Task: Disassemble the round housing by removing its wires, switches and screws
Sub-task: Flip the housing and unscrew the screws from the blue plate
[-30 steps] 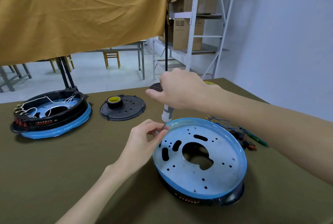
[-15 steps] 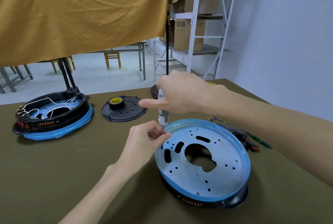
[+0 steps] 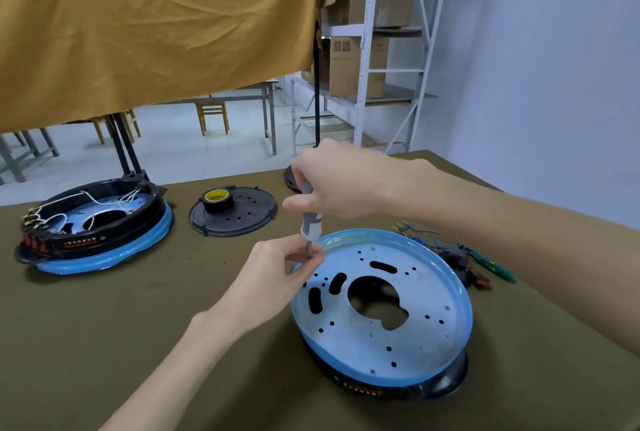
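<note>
A round housing (image 3: 415,337) with a pale blue metal plate and black base lies in front of me on the olive table. My right hand (image 3: 341,184) grips a grey-handled screwdriver (image 3: 310,221), held upright over the plate's near-left rim. My left hand (image 3: 277,278) pinches the screwdriver's shaft near its tip at that rim; the tip itself is hidden by my fingers. Loose removed wires and switches (image 3: 450,250) lie to the right of the housing.
A second housing (image 3: 93,233), still wired, sits at the far left. A black round cover (image 3: 235,214) with a yellow tape roll (image 3: 217,198) lies behind. A green pen (image 3: 491,262) lies at right. A mustard cloth hangs above; metal shelving stands behind.
My right hand has shifted its hold on the screwdriver handle, the thumb now pointing left. My left fingers stay pinched around the shaft at the rim.
</note>
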{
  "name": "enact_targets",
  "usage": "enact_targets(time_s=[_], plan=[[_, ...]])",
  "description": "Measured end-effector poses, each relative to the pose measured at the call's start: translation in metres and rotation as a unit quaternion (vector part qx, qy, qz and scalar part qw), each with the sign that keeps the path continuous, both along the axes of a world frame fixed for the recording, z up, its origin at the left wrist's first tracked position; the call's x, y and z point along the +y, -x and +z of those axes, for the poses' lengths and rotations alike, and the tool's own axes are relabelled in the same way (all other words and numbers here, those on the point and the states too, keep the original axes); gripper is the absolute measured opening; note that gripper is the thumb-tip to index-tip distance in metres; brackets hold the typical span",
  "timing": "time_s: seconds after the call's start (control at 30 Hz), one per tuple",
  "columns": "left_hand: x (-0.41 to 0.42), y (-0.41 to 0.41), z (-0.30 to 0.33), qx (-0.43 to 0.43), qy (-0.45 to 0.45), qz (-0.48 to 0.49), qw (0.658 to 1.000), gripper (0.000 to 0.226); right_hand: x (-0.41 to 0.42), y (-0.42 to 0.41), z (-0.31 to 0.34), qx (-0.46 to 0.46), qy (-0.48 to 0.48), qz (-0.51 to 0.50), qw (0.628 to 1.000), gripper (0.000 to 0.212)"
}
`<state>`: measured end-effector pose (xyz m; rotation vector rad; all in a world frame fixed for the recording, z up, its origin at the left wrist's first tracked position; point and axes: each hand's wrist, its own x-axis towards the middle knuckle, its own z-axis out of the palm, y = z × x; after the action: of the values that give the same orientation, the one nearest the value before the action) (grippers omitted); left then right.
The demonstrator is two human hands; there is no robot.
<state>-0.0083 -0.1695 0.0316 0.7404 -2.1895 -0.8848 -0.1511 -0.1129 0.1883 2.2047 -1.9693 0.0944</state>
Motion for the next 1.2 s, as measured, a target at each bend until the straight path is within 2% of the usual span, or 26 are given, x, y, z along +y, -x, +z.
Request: enact_targets(time_s=[0.07,0.1,0.2,0.23,0.33,0.43,0.53,0.6,0.7,0.77,0.83,0.93,1.0,1.07,1.13,1.2], plan=[[-0.001,-0.006,0.002,-0.032,-0.008,-0.048,0.998,0.020,0.001,0.006,0.004,-0.068,-0.044,0.026,0.996,0.019],[-0.002,-0.007,0.003,-0.028,-0.013,-0.046,0.998,0.021,0.003,0.008,0.007,-0.093,-0.075,0.035,0.992,0.018],[0.000,-0.005,0.004,0.017,-0.007,0.013,1.000,0.011,0.007,0.011,0.011,-0.110,-0.119,0.042,0.986,0.040],[0.001,-0.003,0.004,0.022,0.009,0.031,0.999,0.008,0.009,0.010,0.008,-0.091,-0.098,0.034,0.990,0.043],[0.003,0.002,0.001,0.034,0.032,0.061,0.997,0.015,0.009,0.005,-0.005,-0.013,0.016,0.006,1.000,0.048],[0.002,0.001,-0.001,0.016,0.042,0.027,0.999,0.009,0.002,0.006,-0.010,-0.009,0.058,0.010,0.998,0.041],[0.000,-0.005,0.000,-0.032,0.001,-0.043,0.999,0.015,0.000,0.011,-0.009,-0.109,0.033,0.039,0.993,0.030],[-0.003,-0.007,0.002,-0.015,-0.022,-0.027,0.999,0.016,0.001,0.013,-0.008,-0.187,-0.001,0.065,0.980,0.035],[-0.003,-0.005,0.002,0.015,-0.013,0.032,0.999,0.016,0.001,0.015,-0.017,-0.253,-0.017,0.085,0.964,0.046],[-0.002,-0.003,0.001,0.034,-0.009,0.053,0.998,0.019,0.001,0.014,-0.031,-0.332,0.013,0.082,0.940,0.047],[0.000,-0.001,-0.001,0.041,0.008,0.057,0.997,0.022,0.001,0.010,-0.049,-0.430,0.074,0.074,0.897,0.047],[0.000,-0.002,0.002,0.002,-0.008,-0.005,1.000,0.007,-0.001,0.003,-0.076,-0.580,0.158,0.050,0.797,0.045],[-0.003,-0.004,0.004,-0.018,-0.045,-0.071,0.996,0.019,-0.005,0.002,-0.087,-0.644,0.198,0.051,0.737,0.040],[-0.004,-0.006,0.005,-0.005,-0.054,-0.072,0.996,0.023,-0.008,0.002,-0.092,-0.651,0.214,0.054,0.726,0.029],[-0.005,-0.005,0.005,0.027,-0.036,-0.030,0.999,0.018,-0.010,0.003,-0.096,-0.669,0.184,0.074,0.717,0.018],[-0.002,-0.003,0.003,0.046,-0.016,0.014,0.999,0.013,-0.010,0.000,-0.098,-0.706,0.153,0.071,0.688,0.028]])
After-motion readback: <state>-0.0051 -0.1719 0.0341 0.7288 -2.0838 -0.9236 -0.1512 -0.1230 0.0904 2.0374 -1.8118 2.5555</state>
